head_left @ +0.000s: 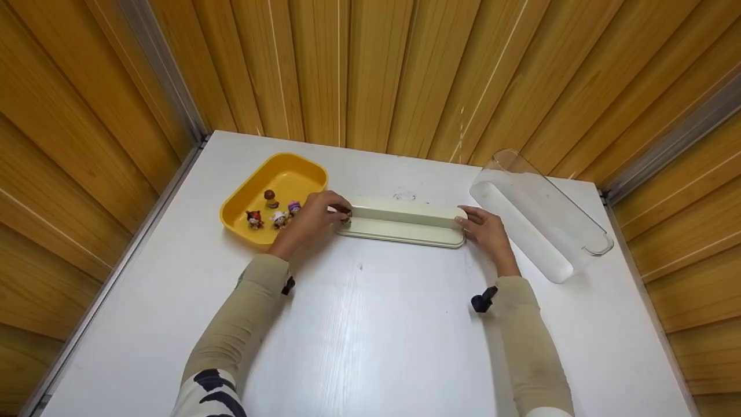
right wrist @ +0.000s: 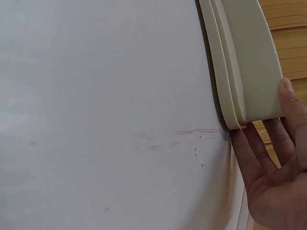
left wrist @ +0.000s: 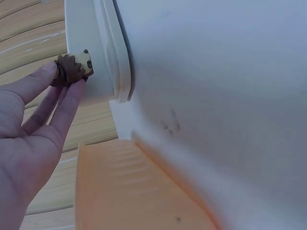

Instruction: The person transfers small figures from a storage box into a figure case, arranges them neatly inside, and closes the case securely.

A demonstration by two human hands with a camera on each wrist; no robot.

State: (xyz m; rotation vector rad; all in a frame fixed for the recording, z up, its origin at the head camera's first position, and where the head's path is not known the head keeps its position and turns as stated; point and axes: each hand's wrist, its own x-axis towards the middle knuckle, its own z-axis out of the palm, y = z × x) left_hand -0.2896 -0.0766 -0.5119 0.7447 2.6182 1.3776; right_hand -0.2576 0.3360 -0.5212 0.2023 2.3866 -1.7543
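My left hand (head_left: 318,211) pinches a small toy figurine (left wrist: 74,69) between thumb and fingertips. The figurine shows dark brown on a pale, brown-spotted part in the left wrist view. It is held at the left end of a long cream stepped base (head_left: 405,232), overlapping its lower step in the head view. At the opposite end my right hand (head_left: 487,234) grips the base, thumb (right wrist: 288,88) against the raised part and fingers at the end edge. Several more figurines, among them a brown-haired one (head_left: 270,198) and a red-and-black one (head_left: 254,219), stand in a yellow tray.
The yellow tray (head_left: 234,202) stands left of the base, partly behind my left forearm. To the right, a long clear plastic cover (head_left: 538,214) lies slantwise on the white table (head_left: 370,336). Wood-patterned panels (head_left: 376,69) close in the back and sides.
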